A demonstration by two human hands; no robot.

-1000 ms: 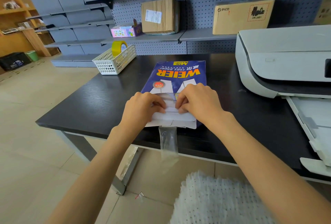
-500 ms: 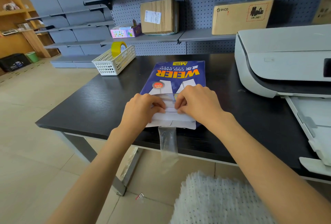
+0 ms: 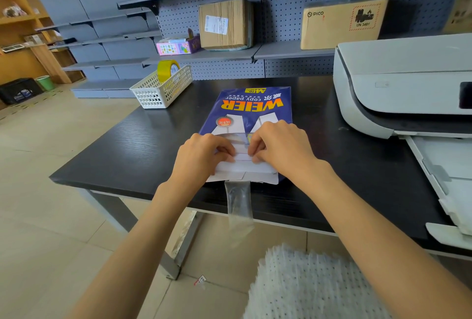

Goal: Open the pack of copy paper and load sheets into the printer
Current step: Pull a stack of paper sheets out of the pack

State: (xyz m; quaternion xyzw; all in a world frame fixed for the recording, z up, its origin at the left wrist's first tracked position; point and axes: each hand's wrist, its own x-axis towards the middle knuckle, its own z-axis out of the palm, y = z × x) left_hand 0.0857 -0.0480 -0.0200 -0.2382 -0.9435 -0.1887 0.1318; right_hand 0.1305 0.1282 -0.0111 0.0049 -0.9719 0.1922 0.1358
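At the near end of the pack of copy paper (image 3: 251, 124), both hands lie knuckles-up with fingers curled inward. The left hand (image 3: 201, 156) and right hand (image 3: 282, 146) each pinch the white folded wrapper flaps, fingertips nearly meeting over the seam. That pack lies flat on the black table (image 3: 122, 155), its near end just beside the table's front edge, where a clear tape strip (image 3: 238, 203) hangs over. Right of the pack sits the printer (image 3: 403, 83), bare tabletop between them; left of the pack, a white basket (image 3: 161, 89) stands well apart.
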